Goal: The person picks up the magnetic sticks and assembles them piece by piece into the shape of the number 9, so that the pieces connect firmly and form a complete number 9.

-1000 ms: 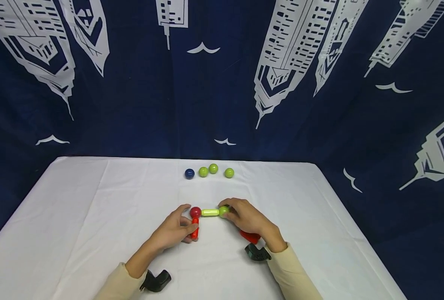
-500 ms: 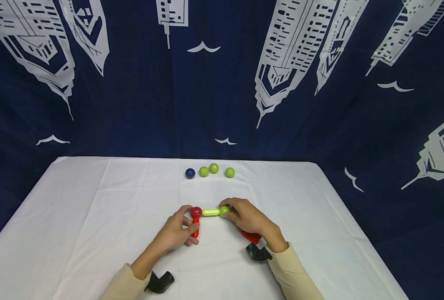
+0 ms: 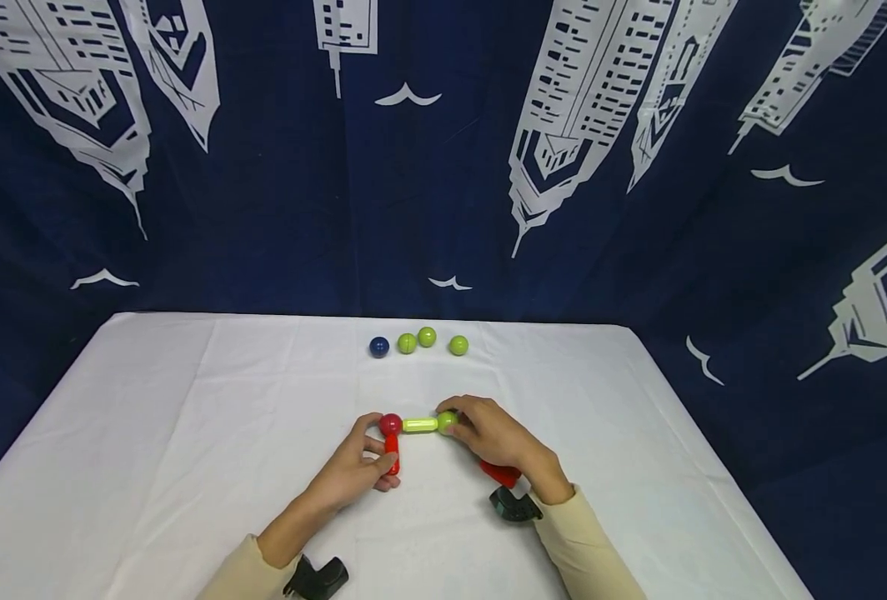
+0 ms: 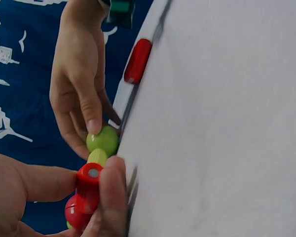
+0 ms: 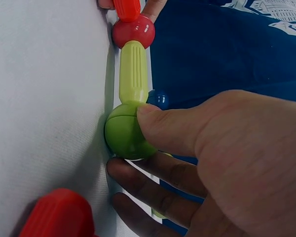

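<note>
My left hand [image 3: 349,468] pinches a red ribbed rod [image 3: 392,455] between thumb and fingers, its index fingertip right at a red ball [image 3: 390,424]. The red rod joins that ball from the near side; its bare end, with a silvery disc, faces the left wrist camera. From the same ball a yellow-green rod [image 5: 133,74] runs right to a green ball [image 5: 126,132]. My right hand [image 3: 492,429] holds this green ball, thumb on top and fingers curled beneath. The joined pieces make an L shape close over the white table.
Another red rod [image 4: 138,61] lies on the white tablecloth [image 3: 263,400], partly hidden under my right wrist in the head view. Along the back sit a blue ball [image 3: 379,347] and three green balls [image 3: 426,337]. A dark blue printed curtain [image 3: 413,208] hangs behind the table.
My left index finger has come in against the red ball. The red rod's near end has swung slightly right with my left hand. My right hand stays on the green ball.
</note>
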{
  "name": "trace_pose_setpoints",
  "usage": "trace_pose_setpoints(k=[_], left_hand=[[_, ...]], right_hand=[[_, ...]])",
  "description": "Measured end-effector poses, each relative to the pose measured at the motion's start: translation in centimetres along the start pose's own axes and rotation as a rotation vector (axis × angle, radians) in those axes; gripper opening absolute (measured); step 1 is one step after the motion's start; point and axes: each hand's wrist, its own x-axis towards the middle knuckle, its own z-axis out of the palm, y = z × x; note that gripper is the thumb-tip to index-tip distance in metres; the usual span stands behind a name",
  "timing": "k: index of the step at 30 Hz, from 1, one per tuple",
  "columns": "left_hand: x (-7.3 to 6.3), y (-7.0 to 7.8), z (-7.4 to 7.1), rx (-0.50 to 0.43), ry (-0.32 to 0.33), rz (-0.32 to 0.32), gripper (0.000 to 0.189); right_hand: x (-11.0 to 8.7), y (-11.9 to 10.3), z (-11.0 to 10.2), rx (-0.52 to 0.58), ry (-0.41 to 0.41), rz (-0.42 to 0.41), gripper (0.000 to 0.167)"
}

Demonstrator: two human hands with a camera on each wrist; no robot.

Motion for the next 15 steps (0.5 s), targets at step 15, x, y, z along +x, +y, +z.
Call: trace_pose_setpoints(k=[15], left_hand=[[0.1, -0.5, -0.4, -0.003, -0.033, -0.015, 0.068]], right_hand=[[0.7, 0.6, -1.7, -0.021, -0.047, -0.043, 0.033]])
